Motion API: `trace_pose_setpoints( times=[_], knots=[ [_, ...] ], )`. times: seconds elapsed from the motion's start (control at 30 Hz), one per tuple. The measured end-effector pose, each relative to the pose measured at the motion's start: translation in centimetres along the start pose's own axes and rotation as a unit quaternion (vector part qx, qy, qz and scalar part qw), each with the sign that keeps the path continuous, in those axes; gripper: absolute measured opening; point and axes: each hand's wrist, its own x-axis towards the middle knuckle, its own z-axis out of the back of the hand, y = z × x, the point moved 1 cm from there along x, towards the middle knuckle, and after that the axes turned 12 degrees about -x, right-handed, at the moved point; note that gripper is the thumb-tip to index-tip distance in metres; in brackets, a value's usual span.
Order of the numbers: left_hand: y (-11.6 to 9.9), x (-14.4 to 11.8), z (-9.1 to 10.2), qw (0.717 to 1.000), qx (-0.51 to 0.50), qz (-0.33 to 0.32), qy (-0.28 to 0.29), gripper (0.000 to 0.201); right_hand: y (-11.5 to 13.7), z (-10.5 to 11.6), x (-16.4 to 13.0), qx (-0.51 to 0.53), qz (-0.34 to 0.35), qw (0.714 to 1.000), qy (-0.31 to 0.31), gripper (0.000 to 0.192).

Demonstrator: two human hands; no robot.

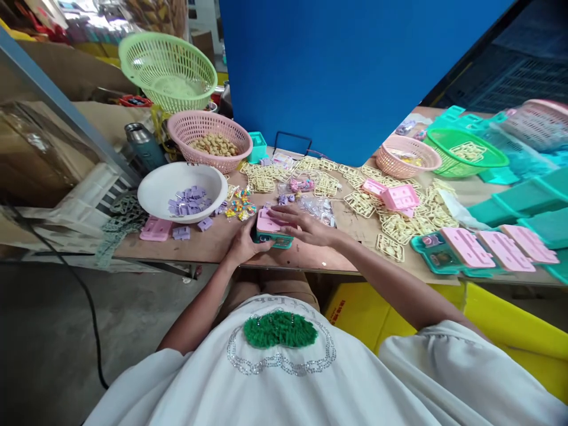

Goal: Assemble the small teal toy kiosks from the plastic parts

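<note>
A small teal toy box [284, 241] with a pink lid [267, 223] rests near the table's front edge. My left hand [247, 244] is wrapped around its left end, the thumb along the near side. My right hand [306, 226] lies over the top with fingers stretched out flat across the lid. Part of the lid is hidden beneath those fingers. Close by on the left are small purple plastic pieces [205, 224] and a heap of yellow, blue and orange bits [240, 205]. Clear plastic parts [318, 208] lie just beyond my right hand.
A white bowl [148, 192] of purple pieces and a pink basket [177, 127] stand left, beside a thermos [144, 145]. Cream plastic frames [394, 228] spread across the table. Teal boxes with pink lids [468, 247] line the right edge. A blue panel [310, 77] rises behind.
</note>
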Motion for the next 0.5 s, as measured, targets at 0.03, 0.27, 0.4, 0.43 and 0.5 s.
trace_pose_setpoints(
  times=[0.03,0.27,0.4,0.43,0.5],
  knots=[
    [0.1,0.0,0.0,1.000,-0.004,0.001,-0.001,0.089,-0.2,0.4,0.0,0.023,-0.009,1.000,-0.001,0.061],
    [-0.1,0.2,-0.2,1.000,-0.002,-0.003,-0.010,0.088,-0.7,0.8,-0.2,0.048,-0.008,0.999,-0.004,0.059],
    [-0.2,0.1,-0.2,1.000,0.005,-0.003,-0.014,0.088,-0.6,-0.1,-0.8,0.030,-0.007,0.999,-0.027,0.053],
    [-0.2,0.1,-0.2,1.000,0.009,-0.002,-0.016,0.089,-0.6,-0.3,-0.9,0.028,-0.007,0.999,-0.041,0.052],
    [-0.1,0.0,-0.2,1.000,0.014,0.000,-0.018,0.090,-0.4,-0.9,-1.2,0.028,-0.005,0.997,-0.066,0.051]
  ],
)
